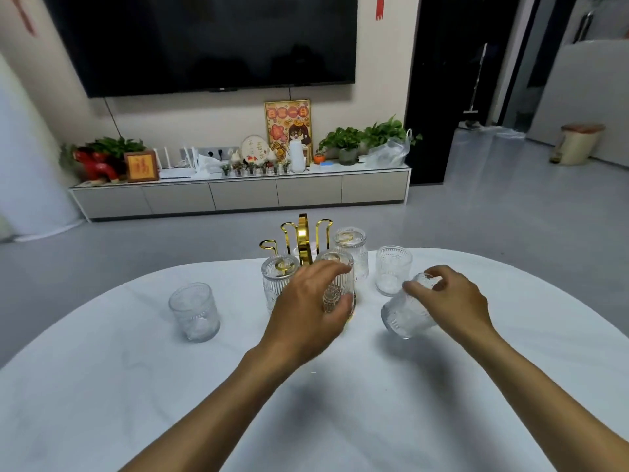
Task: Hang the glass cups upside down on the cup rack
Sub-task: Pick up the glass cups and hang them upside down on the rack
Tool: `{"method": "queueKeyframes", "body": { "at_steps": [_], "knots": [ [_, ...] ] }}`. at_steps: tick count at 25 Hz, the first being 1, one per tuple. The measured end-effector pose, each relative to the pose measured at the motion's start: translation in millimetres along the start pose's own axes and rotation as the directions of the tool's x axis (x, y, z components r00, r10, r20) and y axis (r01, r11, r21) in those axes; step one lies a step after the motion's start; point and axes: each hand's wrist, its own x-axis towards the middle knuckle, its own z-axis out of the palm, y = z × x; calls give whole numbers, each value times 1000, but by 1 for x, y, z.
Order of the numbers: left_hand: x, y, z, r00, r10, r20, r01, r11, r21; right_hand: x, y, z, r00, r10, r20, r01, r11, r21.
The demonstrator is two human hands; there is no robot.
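Left hand (308,301) grips racked cup (335,284); right hand (449,301) holds tilted cup (406,311).

Both bare forearms reach out over the white table (102,386) toward the gold cup rack (303,240). The left hand (306,308) sits right in front of the rack, fingers curled around a ribbed glass there. The right hand (449,301), to the rack's right, grips a tilted glass cup (405,311) from above.
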Motion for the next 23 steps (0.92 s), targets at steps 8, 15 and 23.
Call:
{"method": "queueKeyframes", "body": {
  "at_steps": [8,15,23],
  "knots": [
    [8,7,-74,830,-505,237,446,345,-826,-61,-132,7,916,-276,290,-142,451,881],
    [64,-45,-133,843,-537,-20,303,507,-807,-20,-174,50,857,-459,232,236,751,617],
    [108,-120,-105,899,-437,22,428,869,-249,41,-158,96,752,-580,314,653,721,-233]
  ]
}}
